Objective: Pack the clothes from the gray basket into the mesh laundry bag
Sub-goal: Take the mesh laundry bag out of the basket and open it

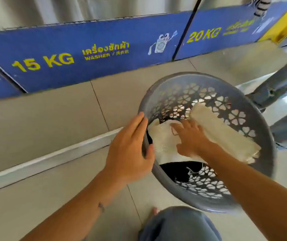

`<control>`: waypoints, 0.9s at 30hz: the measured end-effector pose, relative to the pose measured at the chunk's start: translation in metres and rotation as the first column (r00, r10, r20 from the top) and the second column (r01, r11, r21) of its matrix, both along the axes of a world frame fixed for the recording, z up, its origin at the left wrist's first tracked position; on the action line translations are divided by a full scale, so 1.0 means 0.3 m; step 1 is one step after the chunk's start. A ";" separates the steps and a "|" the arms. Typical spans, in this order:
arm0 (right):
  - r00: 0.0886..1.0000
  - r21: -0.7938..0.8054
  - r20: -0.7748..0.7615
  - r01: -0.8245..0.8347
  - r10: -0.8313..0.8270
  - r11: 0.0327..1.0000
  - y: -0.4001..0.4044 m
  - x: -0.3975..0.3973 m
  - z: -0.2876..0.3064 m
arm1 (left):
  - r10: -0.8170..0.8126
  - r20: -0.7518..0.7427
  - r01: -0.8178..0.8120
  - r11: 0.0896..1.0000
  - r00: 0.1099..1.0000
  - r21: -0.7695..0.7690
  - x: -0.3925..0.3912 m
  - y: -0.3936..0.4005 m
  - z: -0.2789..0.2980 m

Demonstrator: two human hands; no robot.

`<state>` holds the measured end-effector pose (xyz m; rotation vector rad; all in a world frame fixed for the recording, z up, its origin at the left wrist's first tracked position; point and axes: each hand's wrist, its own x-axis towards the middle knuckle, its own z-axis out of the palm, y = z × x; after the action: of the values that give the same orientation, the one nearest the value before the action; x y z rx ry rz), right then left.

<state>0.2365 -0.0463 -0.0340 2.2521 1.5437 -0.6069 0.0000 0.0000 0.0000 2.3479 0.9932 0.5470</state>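
Two hands are at the basket (264, 136), which is tipped toward me on the tiled floor (52, 122). My left hand (130, 150) clasps the near-left rim, thumb hooked inside, fingers outside. My right hand (191, 138) lies spread and flat on the cream cloth (226, 134), gripping nothing. Dark clothes (175, 171) show under the cloth. Floor lies open left of the basket, up to the blue washer panels (87, 54); a metal leg (278, 84) crowds the far-right rim.
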 end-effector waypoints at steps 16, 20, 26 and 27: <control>0.989 0.200 0.096 0.096 -0.117 0.975 -0.193 0.031 0.058 | 0.144 -0.022 -0.140 0.981 0.989 0.132 -0.005 -0.118 -0.050; 0.933 0.067 0.261 0.238 -0.247 0.969 -0.351 0.077 0.054 | 0.167 -0.072 -0.152 0.972 0.983 0.178 -0.037 -0.156 -0.031; 0.879 0.097 0.364 0.292 -0.307 0.951 -0.372 0.085 0.063 | 0.201 -0.079 -0.192 0.975 0.976 0.112 -0.043 -0.172 -0.022; 0.871 0.088 0.387 0.292 -0.303 0.952 -0.366 0.089 0.062 | 0.201 -0.067 -0.193 0.976 0.977 0.104 -0.044 -0.169 -0.028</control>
<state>0.2634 -0.1561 -0.0153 2.4629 1.0231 -0.1799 -0.0131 -0.0507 -0.0083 2.3854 1.2720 0.5956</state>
